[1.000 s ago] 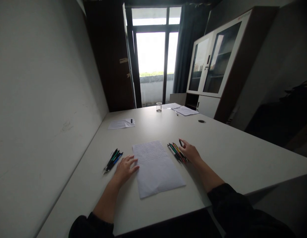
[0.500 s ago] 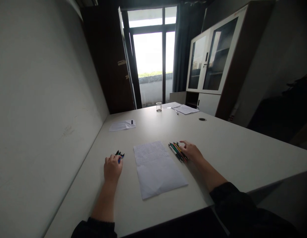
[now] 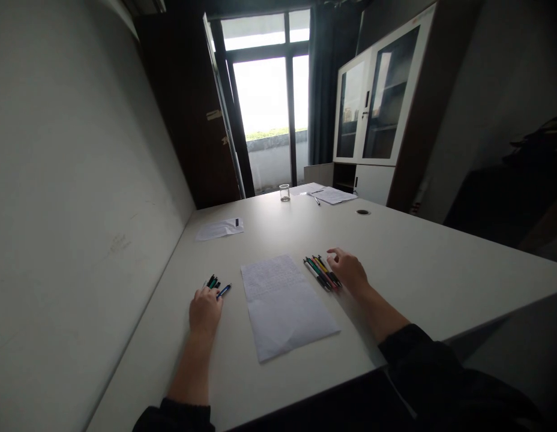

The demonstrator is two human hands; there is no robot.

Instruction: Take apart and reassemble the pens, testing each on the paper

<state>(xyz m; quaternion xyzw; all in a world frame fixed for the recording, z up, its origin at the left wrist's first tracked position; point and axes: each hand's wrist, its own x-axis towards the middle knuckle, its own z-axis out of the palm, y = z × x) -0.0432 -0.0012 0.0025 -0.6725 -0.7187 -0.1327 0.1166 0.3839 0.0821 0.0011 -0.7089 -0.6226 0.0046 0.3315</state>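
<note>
Hands (image 3: 206, 310) (image 3: 349, 271) at separate pen clusters (image 3: 212, 281) (image 3: 323, 270)

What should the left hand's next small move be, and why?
Probably to draw the blue pen toward the paper. It angles away from the green and black pens, and the left hand is at its near end, though whether it is gripped isn't clear. The right hand is beside the other row of pens.
</note>
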